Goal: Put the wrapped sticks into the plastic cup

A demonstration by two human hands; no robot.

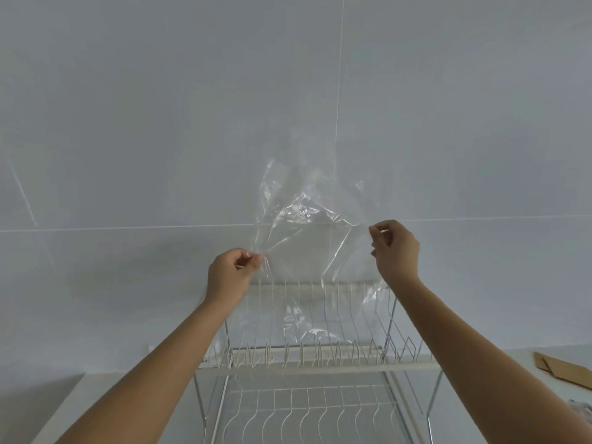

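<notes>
Both hands, left hand [231, 270] and right hand [394, 244], pinch a clear plastic bag [304, 225] stretched between them, likely to open it; sticks and cup are not visible.

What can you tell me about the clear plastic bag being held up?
The plastic bag is thin, see-through and crinkled, looking empty. It hangs spread in the air before the tiled wall, above the wire dish rack. The left hand pinches its lower left edge; the right hand pinches its right edge.
</notes>
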